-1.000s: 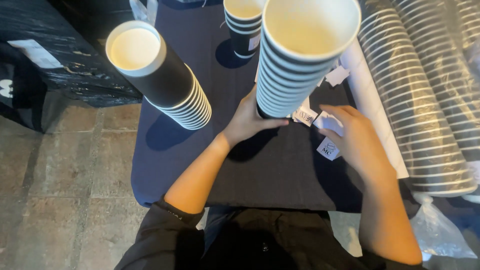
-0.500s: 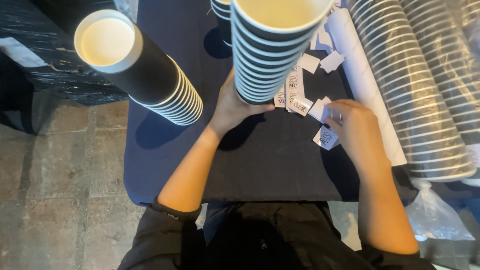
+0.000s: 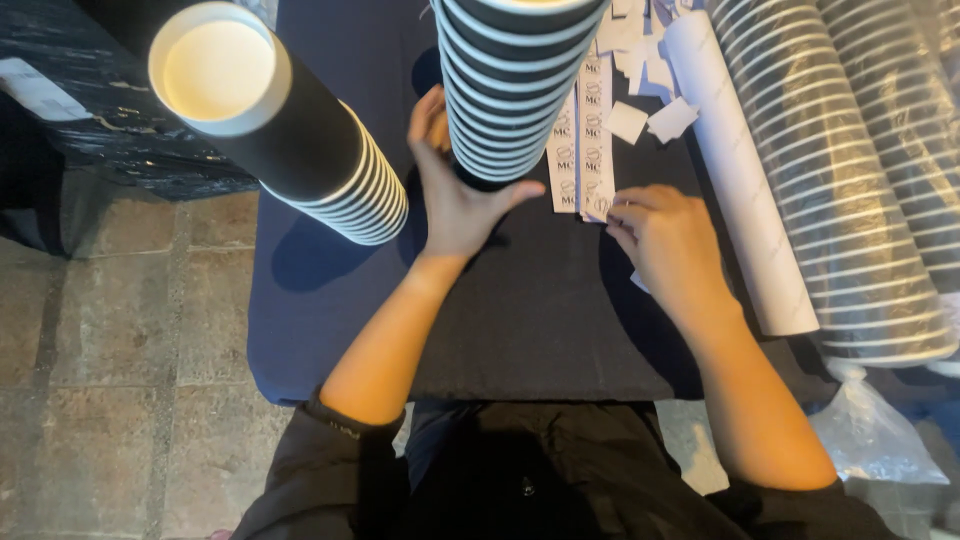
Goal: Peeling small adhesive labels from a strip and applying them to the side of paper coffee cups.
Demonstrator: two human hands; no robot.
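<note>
A tall stack of black paper cups with white rims (image 3: 510, 80) stands in the middle of a dark blue table (image 3: 540, 310). My left hand (image 3: 455, 195) wraps around the base of that stack. My right hand (image 3: 665, 245) rests on the table to the right, its fingertips pinching the lower end of a strip of white printed stickers (image 3: 592, 140). More cut white stickers (image 3: 650, 110) lie scattered just beyond.
A second cup stack (image 3: 290, 130) stands at the left. A white paper roll (image 3: 745, 180) and plastic-wrapped sleeves of cups (image 3: 850, 170) lie along the right side. Black plastic-wrapped bundles (image 3: 90, 110) sit on the stone floor at left.
The view has shifted so the stacks sit higher in frame. My right hand moved up and left to the sticker strip. My left hand stays on the stack's base.
</note>
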